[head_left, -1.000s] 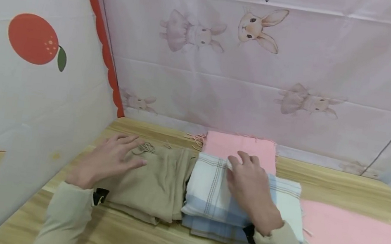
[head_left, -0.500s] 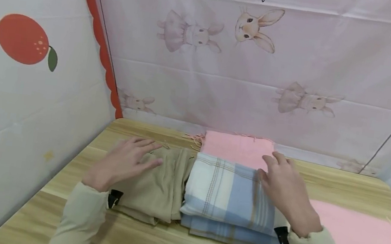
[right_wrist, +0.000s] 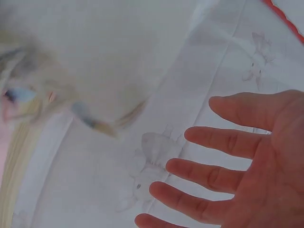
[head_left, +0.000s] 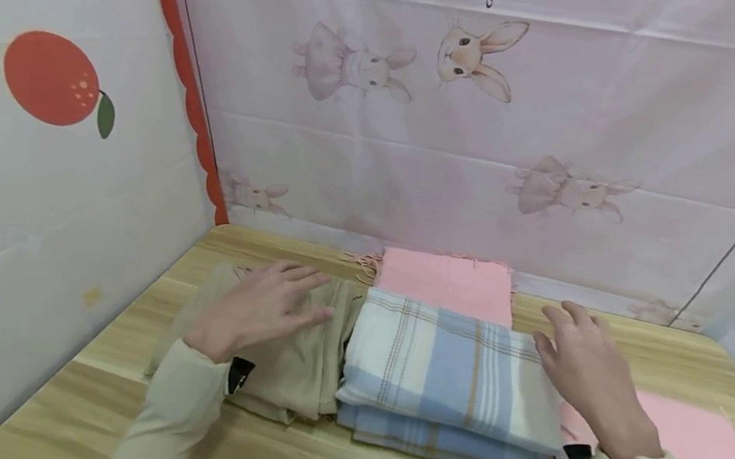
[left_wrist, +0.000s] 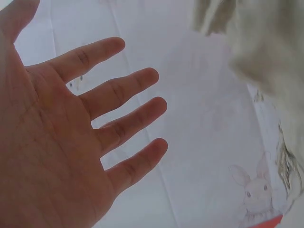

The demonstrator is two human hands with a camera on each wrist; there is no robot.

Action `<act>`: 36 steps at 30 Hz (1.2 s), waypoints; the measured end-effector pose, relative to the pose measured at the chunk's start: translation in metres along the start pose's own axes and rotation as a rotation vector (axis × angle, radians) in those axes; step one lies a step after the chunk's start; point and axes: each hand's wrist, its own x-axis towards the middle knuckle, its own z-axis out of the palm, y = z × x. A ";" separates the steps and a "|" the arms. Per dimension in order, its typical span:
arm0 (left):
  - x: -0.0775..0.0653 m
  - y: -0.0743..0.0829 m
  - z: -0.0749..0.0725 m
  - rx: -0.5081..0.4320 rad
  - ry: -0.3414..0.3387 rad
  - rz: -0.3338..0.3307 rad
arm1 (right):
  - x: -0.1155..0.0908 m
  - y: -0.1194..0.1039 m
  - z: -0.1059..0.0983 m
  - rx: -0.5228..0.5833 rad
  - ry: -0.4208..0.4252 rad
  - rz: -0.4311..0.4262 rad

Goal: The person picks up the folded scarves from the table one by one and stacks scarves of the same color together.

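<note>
My left hand (head_left: 261, 309) hovers over a folded khaki scarf (head_left: 312, 371), fingers spread with nothing in them. In the left wrist view the palm (left_wrist: 52, 137) shows bare, and khaki cloth (left_wrist: 270, 42) appears at the upper right. A white, blue and brown plaid scarf (head_left: 453, 375) lies folded in layers beside the khaki one. My right hand (head_left: 592, 363) is at its right end, fingers extended. The right wrist view shows that palm (right_wrist: 261, 175) empty, with blurred pale cloth (right_wrist: 114, 57) at the upper left.
One folded pink scarf (head_left: 446, 274) lies behind the plaid one, against the rabbit-print back wall (head_left: 377, 160). Another pink scarf (head_left: 696, 448) with fringe lies to the right, partly behind my right forearm. A fruit-print wall (head_left: 59, 217) bounds the wooden table (head_left: 123, 415) on the left.
Both hands have moved right. The right one went from over the middle of the plaid scarf to its right end, uncovering its top; the left moved further over the khaki scarf.
</note>
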 end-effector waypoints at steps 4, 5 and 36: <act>0.005 0.009 0.002 0.003 -0.003 0.019 | -0.005 0.012 -0.002 0.000 -0.018 0.022; 0.007 0.011 0.002 0.001 -0.005 0.021 | -0.006 0.015 -0.003 0.002 -0.024 0.029; 0.054 0.100 0.029 -0.078 -0.046 0.215 | -0.047 0.096 -0.008 -0.069 -0.058 0.139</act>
